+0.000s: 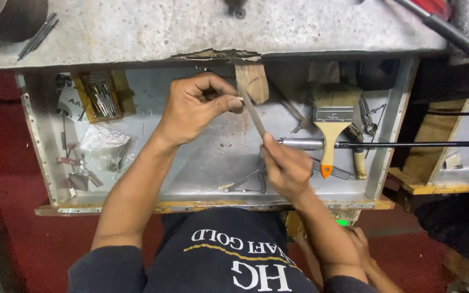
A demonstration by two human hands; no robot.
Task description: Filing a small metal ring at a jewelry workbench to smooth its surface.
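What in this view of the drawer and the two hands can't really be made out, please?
- Head view: the small piece in the left hand is hidden by its fingers.
- The thin file: its lower end is covered by the right hand.
- The paintbrush partly covers the tools behind it.

There is one camera, worn on the person's head. It looks almost straight down, close over the open metal drawer (213, 157) where both hands meet. The bench top (191, 27) fills the far edge, maybe tilted a little.
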